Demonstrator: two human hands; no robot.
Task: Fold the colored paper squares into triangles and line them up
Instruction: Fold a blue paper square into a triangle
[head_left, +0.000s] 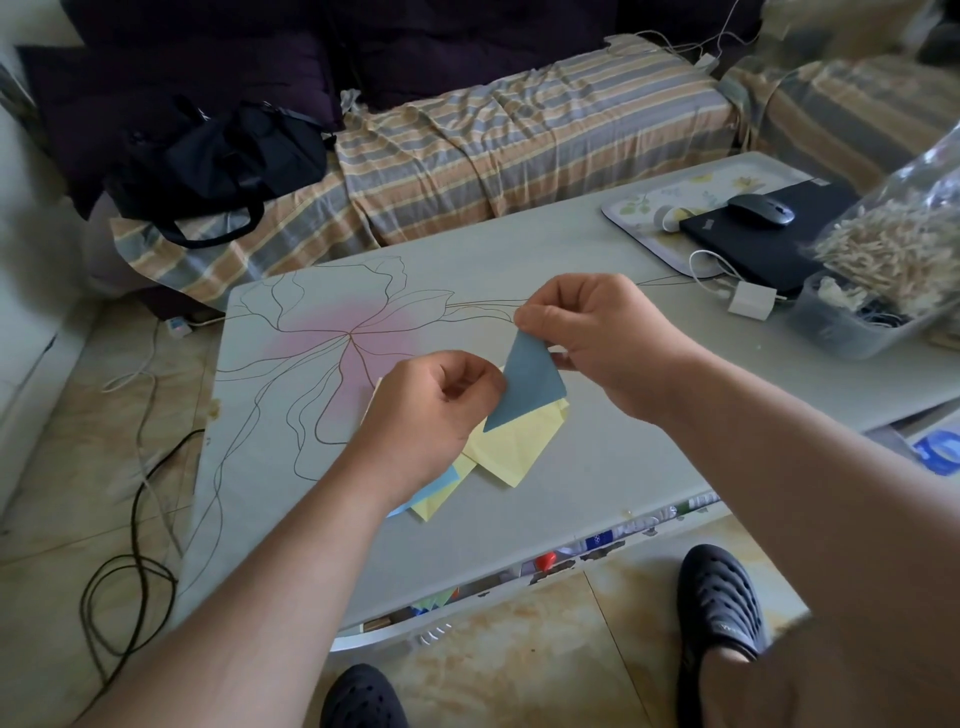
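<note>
Above the table both hands hold a grey-blue paper (527, 382) folded into a triangle. My right hand (597, 338) pinches its top corner, and my left hand (436, 405) pinches its left edge with curled fingers. Under the triangle lies a loose pile of yellow paper squares (511, 447) on the grey table (597, 467). A light blue square (441, 488) and another yellow sheet stick out of the pile below my left wrist. Part of the pile is hidden by my left hand.
A patterned tray (639, 208) at the far right carries a black laptop (763, 244) and a mouse (761, 209). A white charger (750, 301), a plastic tub (852, 322) and a bag of small wooden pieces (893, 244) crowd the right side. A striped sofa with a black bag (218, 161) stands behind the table.
</note>
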